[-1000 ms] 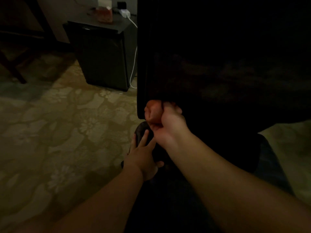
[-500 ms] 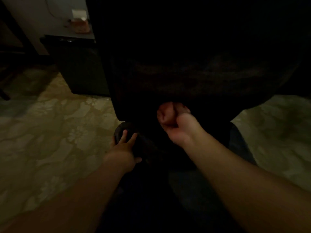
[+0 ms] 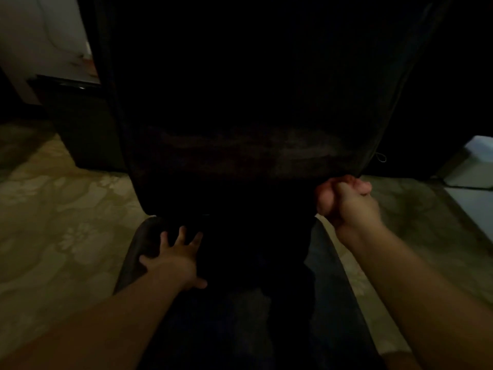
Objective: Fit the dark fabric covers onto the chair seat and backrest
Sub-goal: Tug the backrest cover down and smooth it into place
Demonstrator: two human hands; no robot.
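The backrest cover (image 3: 240, 116) fills the upper middle of the view, a dark fabric sleeve already drawn down over the chair back, its lower hem hanging just above the seat (image 3: 144, 252). Judged from this, the backrest stage is near its end and the seat stage is not yet done: the seat's left front edge shows bare and glossy, with no fabric visibly stretched over it. The light is poor, and whether a second cover lies on the seat cannot be told.

The right hand (image 3: 344, 201) is closed in a fist around the cover's lower right corner, clamped on the hem. The left hand (image 3: 176, 260) lies flat on the seat with fingers spread and straight, gripping nothing, apparently bracing the chair.

The next move, in my estimation, calls for a firm downward draw at that right corner to seat the hem evenly, then the same check on the left side.

Surroundings: patterned carpet (image 3: 66, 222) on both sides of the chair; a dark low cabinet (image 3: 80, 124) behind on the left, near the backrest; a pale object (image 3: 472, 166) at the far right, too dim to identify. A small drawstring loop (image 3: 381, 157) hangs from the cover's right edge, just above the gripping hand, and could snag. Nothing else obstructs the work.
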